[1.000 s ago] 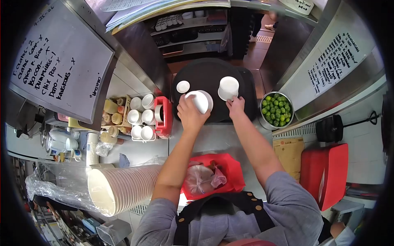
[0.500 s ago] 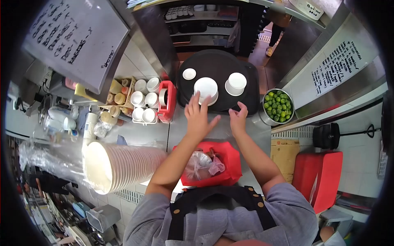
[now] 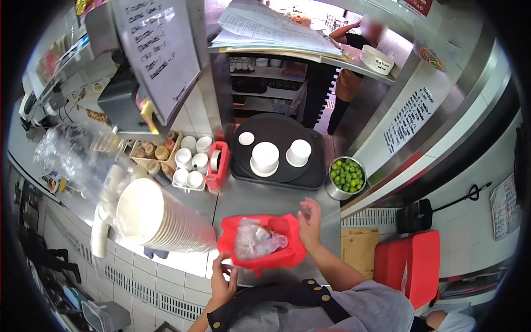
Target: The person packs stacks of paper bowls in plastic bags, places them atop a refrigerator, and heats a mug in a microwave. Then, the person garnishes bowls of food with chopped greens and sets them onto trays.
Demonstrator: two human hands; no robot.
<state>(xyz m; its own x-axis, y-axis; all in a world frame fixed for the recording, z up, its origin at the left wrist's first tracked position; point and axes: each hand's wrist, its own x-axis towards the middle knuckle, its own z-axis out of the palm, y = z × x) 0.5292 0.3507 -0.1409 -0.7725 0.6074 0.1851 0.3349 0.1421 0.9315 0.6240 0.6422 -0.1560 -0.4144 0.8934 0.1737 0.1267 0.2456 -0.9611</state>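
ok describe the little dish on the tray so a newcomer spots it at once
On the metal counter, find the big black tray. The dish sits near its far left edge, beyond two white tubs. It is round and white like them, but much smaller and lower.

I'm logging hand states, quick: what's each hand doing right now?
Left hand: half-curled at the edge of the red bag; whether it grips cannot be told.
Right hand: open, empty, beside the bag.
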